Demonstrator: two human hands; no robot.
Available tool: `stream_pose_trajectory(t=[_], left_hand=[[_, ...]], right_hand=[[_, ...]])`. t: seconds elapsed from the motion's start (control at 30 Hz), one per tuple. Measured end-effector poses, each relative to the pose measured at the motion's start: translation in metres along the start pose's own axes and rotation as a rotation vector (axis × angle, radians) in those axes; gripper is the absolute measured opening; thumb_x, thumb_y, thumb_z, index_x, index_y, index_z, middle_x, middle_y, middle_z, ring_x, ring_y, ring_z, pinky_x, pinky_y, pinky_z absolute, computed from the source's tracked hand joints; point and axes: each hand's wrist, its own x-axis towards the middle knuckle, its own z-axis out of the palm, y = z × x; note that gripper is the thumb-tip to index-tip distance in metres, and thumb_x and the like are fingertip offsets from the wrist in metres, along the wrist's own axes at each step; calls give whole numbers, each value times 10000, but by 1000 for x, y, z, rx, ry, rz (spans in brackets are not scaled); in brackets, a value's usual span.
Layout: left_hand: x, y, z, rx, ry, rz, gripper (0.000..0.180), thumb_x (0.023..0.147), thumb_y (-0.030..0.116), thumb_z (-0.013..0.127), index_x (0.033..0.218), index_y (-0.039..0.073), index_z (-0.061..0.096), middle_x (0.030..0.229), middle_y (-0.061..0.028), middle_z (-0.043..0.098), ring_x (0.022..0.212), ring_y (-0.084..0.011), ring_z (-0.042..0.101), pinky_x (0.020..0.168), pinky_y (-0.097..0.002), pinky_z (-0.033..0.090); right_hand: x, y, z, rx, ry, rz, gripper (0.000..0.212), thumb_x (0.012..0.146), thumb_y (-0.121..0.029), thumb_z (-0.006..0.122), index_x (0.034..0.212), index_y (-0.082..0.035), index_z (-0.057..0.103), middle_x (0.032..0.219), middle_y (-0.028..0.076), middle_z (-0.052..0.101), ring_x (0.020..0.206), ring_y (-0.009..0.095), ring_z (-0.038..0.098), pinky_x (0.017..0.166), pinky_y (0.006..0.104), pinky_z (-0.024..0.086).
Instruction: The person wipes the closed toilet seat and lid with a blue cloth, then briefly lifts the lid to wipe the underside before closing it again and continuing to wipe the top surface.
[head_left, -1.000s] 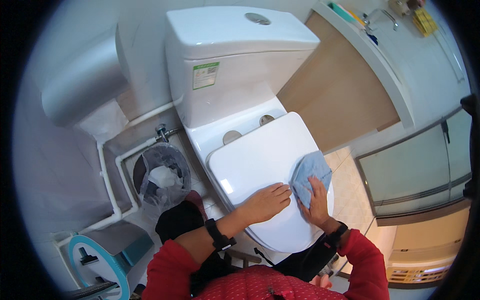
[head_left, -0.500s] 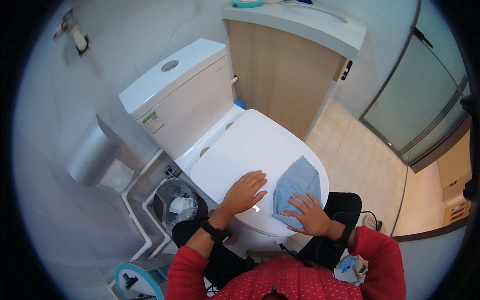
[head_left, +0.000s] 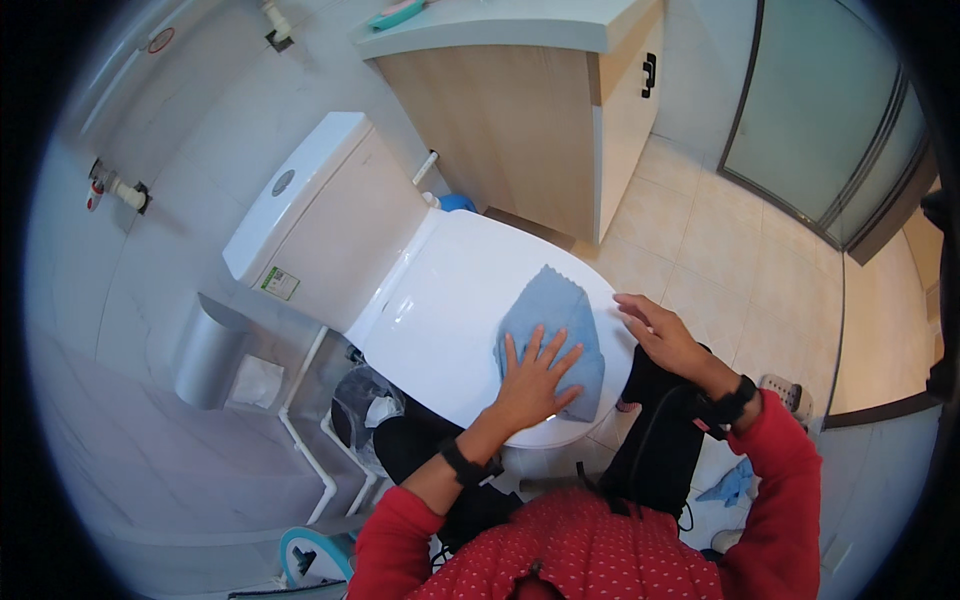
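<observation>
A folded blue cloth [head_left: 550,305] lies on the white, lowered toilet lid [head_left: 440,300], towards its front end. My left hand [head_left: 540,378] rests flat on the cloth with its fingers spread. At the lid's right edge is my right hand [head_left: 662,335], its fingers stretched out and slightly bent, holding nothing; whether the fingertips touch the rim I cannot tell. Behind the lid stands the white toilet tank [head_left: 340,210], with a round flush button [head_left: 284,182] on top.
A lined waste bin [head_left: 350,405] and white pipes [head_left: 305,370] stand left of the toilet, below a grey paper dispenser [head_left: 210,350]. A wooden vanity cabinet [head_left: 500,130] stands at the back. Another blue cloth [head_left: 732,485] lies on the floor at my right, near slippers [head_left: 787,395].
My left hand has moved right from the bare lid onto the cloth. The right hand has left the cloth for the lid's right edge. The view has shifted too.
</observation>
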Motion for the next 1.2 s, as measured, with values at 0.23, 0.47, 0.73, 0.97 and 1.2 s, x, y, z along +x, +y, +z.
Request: stream_pose_trajectory(t=[0.23,0.47,0.73,0.97,1.2], left_hand=[[13,-41,6,75,-25,-115,616,942,457,581,1489,212,437,1553,-136,361,1446,-420,261,1091,-751,103],[-19,-118,-19,113,115,-436,637,942,457,591,1500,204,414,1547,-145,367,1447,-426,261,1087,-750,129],[-35,-168,-29,81,117,-570,613,969,449,578,1507,217,396,1578,-142,317,1466,-421,223,1071,-762,125],[22,-204,-28,90,104,-604,627,973,483,550,1520,237,370,1587,-139,301,1465,-413,225,1061,-760,144],[118,-230,-16,156,122,-574,640,957,553,523,1500,245,383,1578,-124,319,1450,-413,254,1025,-778,211]], right_hand=[[-93,-20,-34,-676,-159,-223,354,881,-107,638,1233,-73,625,1170,173,644,1160,366,573,1016,420,453],[-21,-15,-9,-361,-250,-326,340,888,-131,642,1220,-56,636,1239,178,632,1177,355,573,1003,416,466],[81,31,38,-421,13,-381,373,891,-119,639,1261,-77,619,1304,169,597,1251,339,522,1079,443,386],[92,33,39,-531,67,-342,389,899,-137,634,1286,-104,618,1345,157,572,1288,318,486,1098,437,344],[100,47,40,-558,150,-363,408,872,-96,650,1278,-97,606,1297,130,590,1230,305,515,1029,430,386]])
